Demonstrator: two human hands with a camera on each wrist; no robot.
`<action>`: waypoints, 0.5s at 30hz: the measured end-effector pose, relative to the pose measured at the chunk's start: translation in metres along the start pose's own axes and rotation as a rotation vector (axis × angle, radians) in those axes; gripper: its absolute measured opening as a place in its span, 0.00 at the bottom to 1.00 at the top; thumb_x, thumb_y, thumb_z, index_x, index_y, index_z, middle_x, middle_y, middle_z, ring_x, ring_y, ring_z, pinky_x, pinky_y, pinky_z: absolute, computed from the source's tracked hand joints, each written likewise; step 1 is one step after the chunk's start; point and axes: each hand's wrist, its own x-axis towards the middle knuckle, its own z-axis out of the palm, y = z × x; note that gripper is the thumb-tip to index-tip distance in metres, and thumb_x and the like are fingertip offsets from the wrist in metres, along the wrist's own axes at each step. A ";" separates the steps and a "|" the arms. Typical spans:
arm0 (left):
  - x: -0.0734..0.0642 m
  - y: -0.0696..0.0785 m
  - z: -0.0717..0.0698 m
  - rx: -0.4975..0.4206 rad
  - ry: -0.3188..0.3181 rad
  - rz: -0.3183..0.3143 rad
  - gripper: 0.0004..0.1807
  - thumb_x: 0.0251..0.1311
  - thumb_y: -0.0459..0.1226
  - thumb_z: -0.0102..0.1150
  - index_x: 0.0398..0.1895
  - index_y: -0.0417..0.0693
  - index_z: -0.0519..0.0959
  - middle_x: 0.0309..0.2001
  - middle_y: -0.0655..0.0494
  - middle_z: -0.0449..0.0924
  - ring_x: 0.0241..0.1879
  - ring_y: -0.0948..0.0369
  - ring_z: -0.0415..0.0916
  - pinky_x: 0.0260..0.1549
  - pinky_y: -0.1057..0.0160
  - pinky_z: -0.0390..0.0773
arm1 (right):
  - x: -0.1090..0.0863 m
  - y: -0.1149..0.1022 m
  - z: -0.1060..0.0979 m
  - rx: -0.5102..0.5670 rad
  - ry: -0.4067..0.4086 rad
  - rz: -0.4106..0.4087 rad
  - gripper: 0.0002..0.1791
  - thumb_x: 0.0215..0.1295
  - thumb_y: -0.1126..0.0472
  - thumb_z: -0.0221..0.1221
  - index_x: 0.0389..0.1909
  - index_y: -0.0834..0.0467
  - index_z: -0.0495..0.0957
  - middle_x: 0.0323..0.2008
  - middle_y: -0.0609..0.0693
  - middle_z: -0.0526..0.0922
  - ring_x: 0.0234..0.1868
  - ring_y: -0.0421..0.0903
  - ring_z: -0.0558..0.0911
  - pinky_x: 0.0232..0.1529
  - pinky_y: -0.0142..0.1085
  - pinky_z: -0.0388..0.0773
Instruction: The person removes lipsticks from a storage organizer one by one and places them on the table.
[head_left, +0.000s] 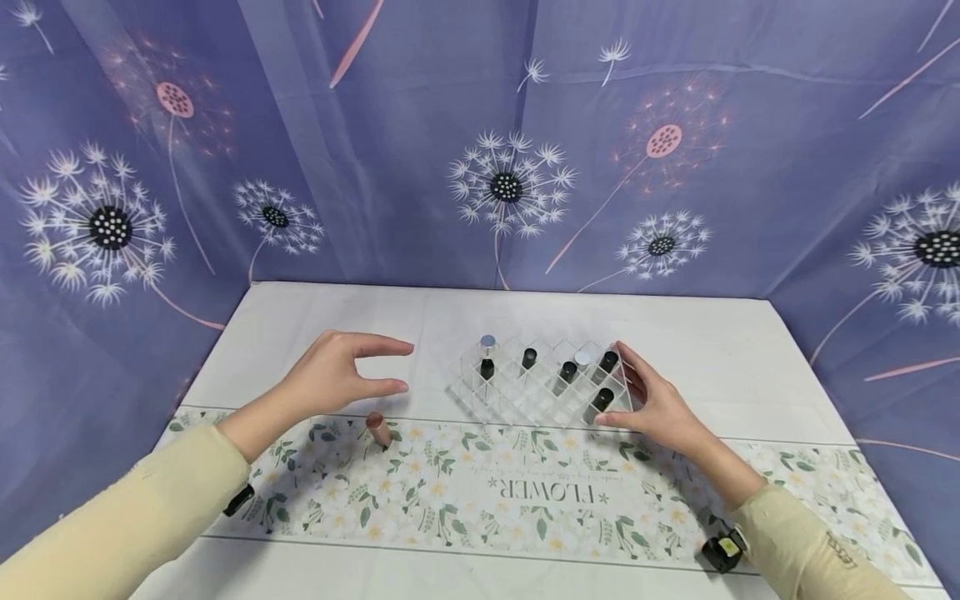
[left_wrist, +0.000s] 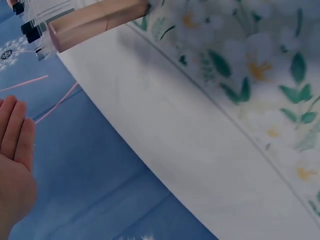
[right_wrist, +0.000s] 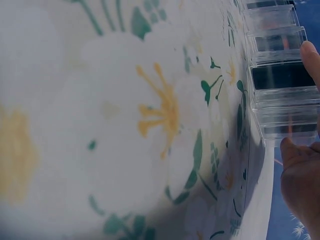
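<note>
A clear acrylic organizer (head_left: pixel 525 392) with diamond-shaped compartments stands on the table, holding several black-capped tubes (head_left: pixel 567 372) and a silver-topped one (head_left: pixel 488 343). My right hand (head_left: pixel 660 408) grips its right end, thumb at the front edge and fingers at the back. In the right wrist view the fingertips press against the organizer's transparent wall (right_wrist: pixel 285 107). My left hand (head_left: pixel 337 375) hovers left of the organizer, thumb and fingers spread apart with nothing between them. Just below that hand in the head view is a rose-gold tube (head_left: pixel 378 428), upright on the floral runner; the left wrist view shows its copper side (left_wrist: pixel 97 24).
A floral runner (head_left: pixel 420 500) printed with the word FLOWER crosses the white table (head_left: pixel 337 308). Purple curtains (head_left: pixel 405 167) with dandelion prints enclose the back and both sides. Small black devices sit at each wrist.
</note>
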 end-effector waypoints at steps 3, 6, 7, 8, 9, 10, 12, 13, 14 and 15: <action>0.011 0.002 -0.001 -0.015 -0.013 0.004 0.28 0.60 0.45 0.81 0.64 0.53 0.87 0.59 0.57 0.88 0.63 0.51 0.84 0.63 0.41 0.81 | 0.000 0.000 -0.001 0.004 0.002 0.000 0.66 0.60 0.60 0.80 0.88 0.58 0.43 0.86 0.64 0.48 0.82 0.70 0.56 0.69 0.14 0.60; 0.021 0.004 -0.001 -0.026 -0.025 0.010 0.28 0.58 0.45 0.82 0.63 0.54 0.87 0.59 0.58 0.88 0.63 0.52 0.84 0.64 0.42 0.81 | 0.001 0.001 0.000 0.008 0.000 0.002 0.66 0.59 0.60 0.80 0.88 0.59 0.43 0.86 0.64 0.48 0.81 0.71 0.56 0.69 0.14 0.60; 0.024 0.004 -0.001 -0.027 -0.029 0.011 0.28 0.58 0.45 0.82 0.63 0.54 0.87 0.59 0.58 0.88 0.63 0.52 0.84 0.65 0.42 0.81 | 0.001 0.002 0.000 0.008 0.002 0.003 0.66 0.59 0.60 0.80 0.88 0.59 0.43 0.86 0.64 0.48 0.81 0.70 0.56 0.69 0.14 0.60; 0.028 0.005 -0.001 -0.025 -0.033 0.013 0.29 0.57 0.45 0.82 0.63 0.54 0.87 0.59 0.58 0.88 0.63 0.52 0.84 0.65 0.43 0.81 | 0.002 0.002 0.001 0.011 0.001 0.004 0.66 0.59 0.60 0.80 0.88 0.59 0.43 0.86 0.64 0.48 0.81 0.70 0.56 0.69 0.14 0.60; 0.031 0.005 -0.001 -0.024 -0.037 0.016 0.29 0.57 0.45 0.83 0.63 0.54 0.87 0.60 0.58 0.88 0.63 0.52 0.84 0.65 0.44 0.81 | 0.002 0.003 0.001 0.013 0.000 0.003 0.66 0.59 0.60 0.80 0.88 0.60 0.43 0.86 0.64 0.48 0.81 0.71 0.56 0.68 0.13 0.60; 0.034 0.006 -0.001 -0.025 -0.044 0.016 0.29 0.57 0.45 0.83 0.63 0.54 0.87 0.60 0.58 0.88 0.63 0.52 0.84 0.65 0.44 0.81 | 0.002 0.003 0.001 0.014 -0.002 0.005 0.67 0.59 0.60 0.80 0.88 0.60 0.42 0.86 0.64 0.48 0.81 0.71 0.56 0.68 0.13 0.60; 0.041 0.006 -0.001 -0.025 -0.057 0.019 0.29 0.57 0.45 0.83 0.63 0.54 0.87 0.61 0.58 0.87 0.63 0.52 0.83 0.65 0.45 0.81 | 0.002 0.004 0.001 0.014 -0.005 0.005 0.67 0.59 0.60 0.80 0.88 0.61 0.42 0.86 0.64 0.47 0.82 0.71 0.56 0.67 0.12 0.59; 0.044 0.006 0.000 -0.022 -0.064 0.018 0.29 0.57 0.45 0.83 0.63 0.54 0.87 0.61 0.58 0.87 0.64 0.53 0.83 0.65 0.45 0.81 | 0.003 0.004 0.001 0.015 -0.003 0.005 0.67 0.59 0.60 0.80 0.87 0.61 0.42 0.86 0.64 0.47 0.82 0.70 0.56 0.67 0.12 0.59; 0.047 0.007 0.000 -0.016 -0.070 0.019 0.29 0.57 0.45 0.82 0.64 0.53 0.87 0.61 0.58 0.87 0.64 0.53 0.83 0.65 0.46 0.81 | 0.003 0.004 0.001 0.014 -0.004 0.003 0.67 0.59 0.60 0.80 0.87 0.61 0.42 0.86 0.64 0.47 0.82 0.71 0.56 0.67 0.12 0.59; 0.050 0.007 0.001 -0.011 -0.075 0.023 0.29 0.57 0.45 0.82 0.64 0.53 0.87 0.61 0.57 0.87 0.64 0.53 0.83 0.65 0.45 0.81 | 0.003 0.004 0.001 0.013 -0.003 0.002 0.67 0.59 0.60 0.80 0.87 0.61 0.42 0.85 0.64 0.48 0.82 0.71 0.56 0.67 0.12 0.59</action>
